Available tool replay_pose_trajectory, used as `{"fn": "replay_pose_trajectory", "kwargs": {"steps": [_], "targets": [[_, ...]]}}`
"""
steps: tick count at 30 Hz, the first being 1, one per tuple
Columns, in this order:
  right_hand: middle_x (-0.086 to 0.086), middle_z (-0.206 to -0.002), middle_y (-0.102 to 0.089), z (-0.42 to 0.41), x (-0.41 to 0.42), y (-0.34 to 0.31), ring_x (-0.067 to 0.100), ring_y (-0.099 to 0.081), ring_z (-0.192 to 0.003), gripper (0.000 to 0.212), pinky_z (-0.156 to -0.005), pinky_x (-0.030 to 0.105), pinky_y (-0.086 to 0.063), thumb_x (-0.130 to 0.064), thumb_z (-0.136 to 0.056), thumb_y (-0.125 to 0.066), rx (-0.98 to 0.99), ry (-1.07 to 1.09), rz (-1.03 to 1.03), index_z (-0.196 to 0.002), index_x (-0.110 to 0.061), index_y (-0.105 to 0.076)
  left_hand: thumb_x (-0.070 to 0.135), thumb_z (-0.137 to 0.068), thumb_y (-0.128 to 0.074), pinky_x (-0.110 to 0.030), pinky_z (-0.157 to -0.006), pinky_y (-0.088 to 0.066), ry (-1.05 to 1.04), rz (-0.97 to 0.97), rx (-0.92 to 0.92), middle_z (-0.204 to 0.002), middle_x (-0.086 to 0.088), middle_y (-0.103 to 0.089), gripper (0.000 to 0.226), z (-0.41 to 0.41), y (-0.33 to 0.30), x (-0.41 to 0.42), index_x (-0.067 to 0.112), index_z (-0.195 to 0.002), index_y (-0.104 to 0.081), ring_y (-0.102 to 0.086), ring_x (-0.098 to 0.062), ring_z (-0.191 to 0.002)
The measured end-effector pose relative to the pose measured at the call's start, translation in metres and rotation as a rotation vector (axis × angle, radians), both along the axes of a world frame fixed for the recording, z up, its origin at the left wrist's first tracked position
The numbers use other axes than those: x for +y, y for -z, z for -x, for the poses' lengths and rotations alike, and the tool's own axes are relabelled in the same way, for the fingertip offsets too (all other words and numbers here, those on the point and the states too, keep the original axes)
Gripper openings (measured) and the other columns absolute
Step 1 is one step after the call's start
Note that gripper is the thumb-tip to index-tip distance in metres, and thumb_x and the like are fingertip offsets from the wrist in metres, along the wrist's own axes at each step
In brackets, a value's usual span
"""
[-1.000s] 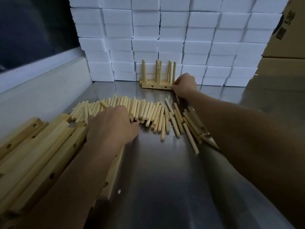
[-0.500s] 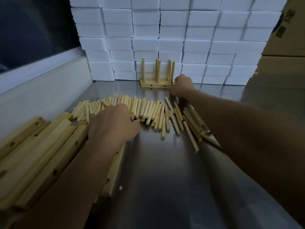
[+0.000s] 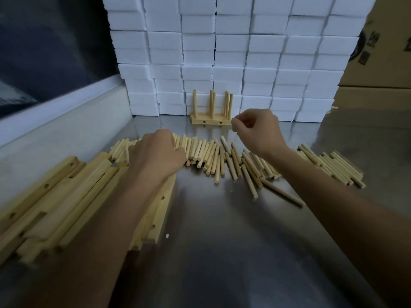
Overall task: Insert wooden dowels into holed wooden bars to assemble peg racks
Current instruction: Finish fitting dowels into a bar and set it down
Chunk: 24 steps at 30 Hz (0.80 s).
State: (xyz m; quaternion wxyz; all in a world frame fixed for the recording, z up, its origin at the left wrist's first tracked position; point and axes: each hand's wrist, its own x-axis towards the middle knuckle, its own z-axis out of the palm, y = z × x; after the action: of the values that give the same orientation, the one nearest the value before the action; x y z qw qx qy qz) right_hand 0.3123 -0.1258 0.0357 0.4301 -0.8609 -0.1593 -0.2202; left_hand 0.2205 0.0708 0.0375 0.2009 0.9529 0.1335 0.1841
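Lying in a heap at the far left on the steel table (image 3: 222, 252): holed wooden bars (image 3: 66, 196), stacked lengthwise, some overlapping. Resting on the near end of the dowel row, just right of the bars: left hand (image 3: 158, 154), knuckles up, fingers curled down onto the dowels (image 3: 204, 154); cannot tell whether gripping one. Spread in a loose row across the middle of the table, with a second bunch at the far right. Standing upright behind the row, against the white foam blocks (image 3: 233, 52): assembled peg rack (image 3: 211, 117). Hovering just right of the rack: right hand (image 3: 255, 127), fingers curled, thumb pinched to forefinger, nothing visible inside. Stacked at the far right: cardboard boxes (image 3: 382, 52).
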Motion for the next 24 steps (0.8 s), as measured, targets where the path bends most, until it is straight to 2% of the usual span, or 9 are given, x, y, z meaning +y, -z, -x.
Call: {"fn": "replay_pose_trajectory", "kwargs": {"steps": [3, 6, 8, 10, 11, 14, 18, 20, 24], "targets": [[-0.016, -0.082, -0.066, 0.034, -0.004, 0.013, -0.002, -0.064, -0.079, 0.010, -0.070, 0.010, -0.051, -0.024, -0.096, -0.060, -0.087, -0.024, -0.035, -0.100, -0.023, -0.069, 0.029, -0.085, -0.069, -0.035, -0.077, -0.048, 0.002, 0.015, 0.020, -0.085, 0.000, -0.063, 0.016, 0.005, -0.013, 0.004, 0.017, -0.094, -0.063, -0.060, -0.024, -0.083], [-0.021, -0.077, -0.061, 0.059, -0.009, 0.029, -0.005, -0.062, -0.078, 0.010, -0.068, 0.007, -0.049, -0.025, -0.095, -0.060, -0.191, -0.019, -0.009, -0.101, -0.024, -0.068, 0.040, -0.078, -0.078, -0.039, -0.087, -0.046, -0.022, -0.055, 0.166, -0.088, -0.002, -0.064, 0.031, 0.010, -0.026, 0.009, 0.016, -0.094, -0.064, -0.060, -0.025, -0.088], [-0.013, -0.075, -0.066, 0.068, -0.015, 0.039, 0.002, -0.064, -0.069, 0.012, -0.065, 0.020, -0.054, -0.023, -0.096, -0.061, -0.271, -0.008, 0.021, -0.099, -0.016, -0.071, 0.056, -0.074, -0.077, -0.047, -0.101, -0.033, -0.099, -0.188, 0.334, -0.100, -0.003, -0.062, 0.046, 0.012, -0.033, 0.013, 0.019, -0.095, -0.059, -0.056, -0.028, -0.100], [-0.003, -0.071, -0.068, 0.072, -0.023, 0.045, 0.012, -0.063, -0.062, 0.013, -0.061, 0.035, -0.055, -0.018, -0.095, -0.063, -0.340, 0.023, 0.040, -0.097, -0.009, -0.072, 0.067, -0.069, -0.076, -0.052, -0.107, -0.021, -0.147, -0.274, 0.497, -0.108, -0.004, -0.058, 0.060, 0.013, -0.038, 0.018, 0.019, -0.097, -0.053, -0.052, -0.032, -0.113], [-0.002, -0.069, -0.068, 0.074, -0.025, 0.047, 0.014, -0.062, -0.059, 0.012, -0.059, 0.039, -0.055, -0.017, -0.095, -0.063, -0.353, 0.047, 0.042, -0.096, -0.008, -0.072, 0.070, -0.066, -0.076, -0.053, -0.108, -0.020, -0.145, -0.275, 0.567, -0.111, -0.004, -0.056, 0.065, 0.013, -0.040, 0.021, 0.019, -0.097, -0.052, -0.051, -0.034, -0.117], [-0.002, -0.065, -0.066, 0.078, -0.028, 0.048, 0.014, -0.059, -0.054, 0.011, -0.056, 0.039, -0.054, -0.015, -0.095, -0.063, -0.360, 0.077, 0.057, -0.096, -0.007, -0.072, 0.069, -0.059, -0.081, -0.053, -0.108, -0.034, -0.071, -0.256, 0.684, -0.119, -0.008, -0.058, 0.068, 0.013, -0.042, 0.025, 0.016, -0.088, -0.049, -0.053, -0.034, -0.115], [0.001, -0.067, -0.069, 0.082, -0.027, 0.048, 0.016, -0.063, -0.057, 0.013, -0.059, 0.041, -0.055, -0.015, -0.095, -0.063, -0.338, 0.053, 0.080, -0.098, -0.007, -0.072, 0.059, -0.066, -0.083, -0.052, -0.106, -0.039, -0.026, -0.251, 0.678, -0.125, -0.009, -0.058, 0.067, 0.015, -0.037, 0.021, 0.015, -0.106, -0.052, -0.054, -0.033, -0.114], [0.000, -0.067, -0.069, 0.082, -0.028, 0.048, 0.015, -0.063, -0.057, 0.013, -0.061, 0.041, -0.056, -0.016, -0.095, -0.063, -0.312, 0.062, 0.058, -0.099, -0.008, -0.072, 0.055, -0.065, -0.085, -0.051, -0.104, -0.042, -0.011, -0.259, 0.668, -0.121, -0.007, -0.058, 0.067, 0.016, -0.036, 0.015, 0.016, -0.110, -0.054, -0.056, -0.032, -0.112], [-0.002, -0.068, -0.069, 0.082, -0.029, 0.048, 0.013, -0.064, -0.058, 0.012, -0.061, 0.041, -0.057, -0.016, -0.095, -0.062, -0.280, 0.070, 0.035, -0.099, -0.010, -0.072, 0.041, -0.067, -0.088, -0.040, -0.090, -0.054, 0.032, -0.194, 0.656, -0.110, -0.007, -0.067, 0.060, 0.017, -0.035, 0.006, 0.008, -0.112, -0.067, -0.064, -0.028, -0.098]]}}
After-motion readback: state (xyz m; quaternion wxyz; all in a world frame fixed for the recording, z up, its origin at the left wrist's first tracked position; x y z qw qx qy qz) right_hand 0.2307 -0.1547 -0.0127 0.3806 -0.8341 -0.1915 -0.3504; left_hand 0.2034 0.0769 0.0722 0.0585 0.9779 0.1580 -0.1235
